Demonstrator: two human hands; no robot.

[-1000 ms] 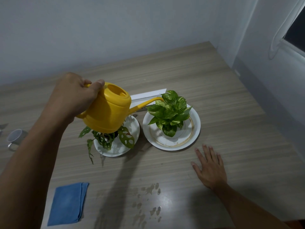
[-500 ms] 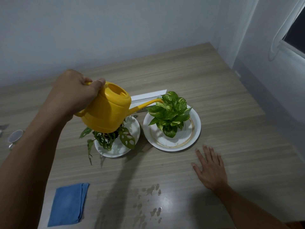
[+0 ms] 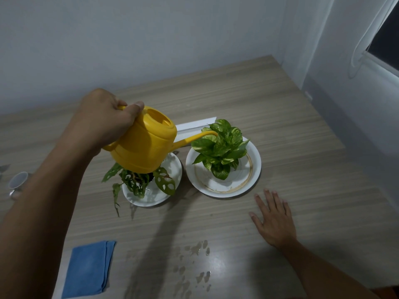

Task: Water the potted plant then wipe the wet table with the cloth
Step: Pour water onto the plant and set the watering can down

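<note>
Wood-grain table (image 3: 280, 108) in white-walled corner; water drops (image 3: 196, 251) near front. Left hand (image 3: 103, 121) grips tilted watering can (image 3: 144, 145); right hand (image 3: 274, 221) flat, spread.

At frame centre, two plates sit side by side on your worktop (image 3: 280, 108), each carrying a plant: left plate (image 3: 151, 199), right plate (image 3: 254, 169). The can (image 3: 142, 147) hangs above the left plant (image 3: 138, 182), spout reaching over the right plant (image 3: 220, 147). The cloth (image 3: 88, 268) lies lower left, puddles (image 3: 194, 264) lower centre, a cup (image 3: 18, 180) at the left edge.
</note>
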